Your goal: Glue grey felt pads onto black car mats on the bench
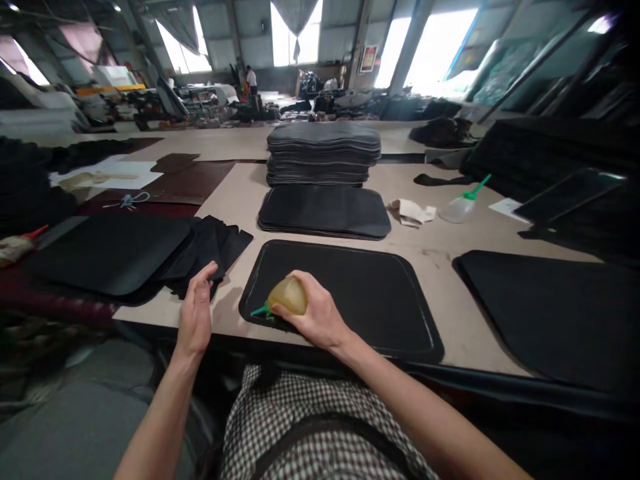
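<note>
My right hand (316, 308) is wrapped round a yellowish squeeze bottle (290, 297) with a green nozzle. The nozzle points left and down, at the lower left edge of a black rounded panel (345, 293). A thin pale line runs along parts of the panel's border. My left hand (197, 313) is raised by the table's front edge, left of the panel, with nothing in it and its thumb and fingers apart. Black fabric pieces (213, 250) lie just beyond that hand.
Behind the panel are a low black stack (324, 210) and a taller stack (324, 153). More black panels lie left (115, 250) and right (550, 313). A clear green-nozzled bottle (457, 209) stands beside a crumpled cloth (413, 212). A person (251, 81) is far back.
</note>
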Demonstrator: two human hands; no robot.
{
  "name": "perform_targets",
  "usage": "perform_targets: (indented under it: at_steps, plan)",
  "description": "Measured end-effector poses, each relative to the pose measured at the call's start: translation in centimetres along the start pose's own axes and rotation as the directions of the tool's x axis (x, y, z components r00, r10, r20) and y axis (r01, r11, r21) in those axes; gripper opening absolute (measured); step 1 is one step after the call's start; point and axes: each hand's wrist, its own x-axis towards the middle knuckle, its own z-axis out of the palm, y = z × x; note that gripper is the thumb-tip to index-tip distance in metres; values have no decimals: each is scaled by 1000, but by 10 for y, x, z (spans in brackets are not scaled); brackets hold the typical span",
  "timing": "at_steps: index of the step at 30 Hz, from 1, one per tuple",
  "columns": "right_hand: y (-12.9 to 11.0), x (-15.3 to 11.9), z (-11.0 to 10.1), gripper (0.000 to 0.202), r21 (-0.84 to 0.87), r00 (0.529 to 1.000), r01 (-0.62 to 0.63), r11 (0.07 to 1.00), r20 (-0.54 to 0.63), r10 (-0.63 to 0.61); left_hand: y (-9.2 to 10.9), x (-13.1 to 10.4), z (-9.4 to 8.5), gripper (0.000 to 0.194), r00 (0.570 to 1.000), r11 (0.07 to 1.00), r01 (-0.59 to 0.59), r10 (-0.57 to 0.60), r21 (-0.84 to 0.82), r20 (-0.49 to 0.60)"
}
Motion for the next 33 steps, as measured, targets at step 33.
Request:
perform_targets:
  at_steps: [33]
  plan:
    - [122,-37,-274,59,-370,776,-508,778,-589,227,-28,10,100,58,565,435,-797,292,419,771]
